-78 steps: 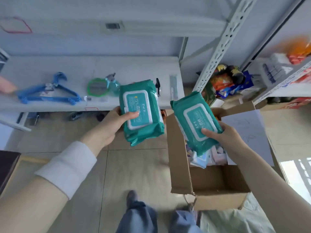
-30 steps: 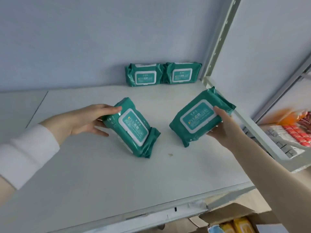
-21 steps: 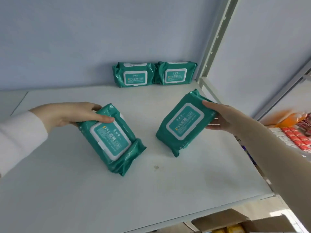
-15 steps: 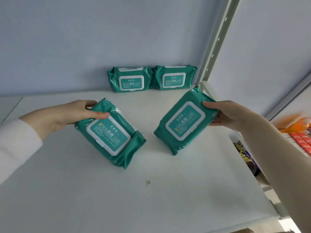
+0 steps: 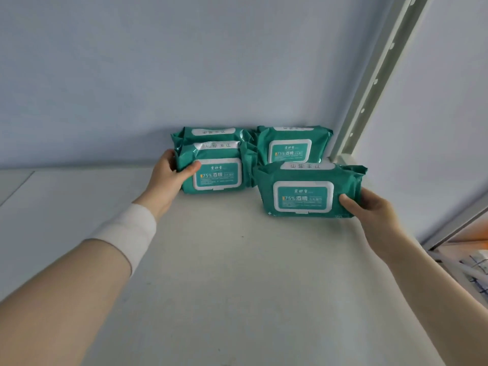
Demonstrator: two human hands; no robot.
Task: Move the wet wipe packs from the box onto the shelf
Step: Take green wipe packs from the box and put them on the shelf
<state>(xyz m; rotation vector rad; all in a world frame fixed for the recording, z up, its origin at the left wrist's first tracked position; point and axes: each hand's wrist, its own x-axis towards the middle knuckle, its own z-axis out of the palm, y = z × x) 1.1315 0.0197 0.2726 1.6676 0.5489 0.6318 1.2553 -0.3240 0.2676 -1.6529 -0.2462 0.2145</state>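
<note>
Fingers of the left hand [image 5: 169,178] gripped a glossy teal pack [image 5: 216,175]. The right hand [image 5: 372,210] gripped a second pack [image 5: 303,192], nearer the perforated upright [image 5: 369,83].

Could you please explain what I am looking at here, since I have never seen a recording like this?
No machine here: a person wears a camera on the head, looking forward and down, so both arms are their own. The left hand grips the front-left pack of wet wipes; the right hand grips the front-right pack. Behind them the back-left pack and back-right pack stand against the wall on the white shelf. A metal post rises at the right.
</note>
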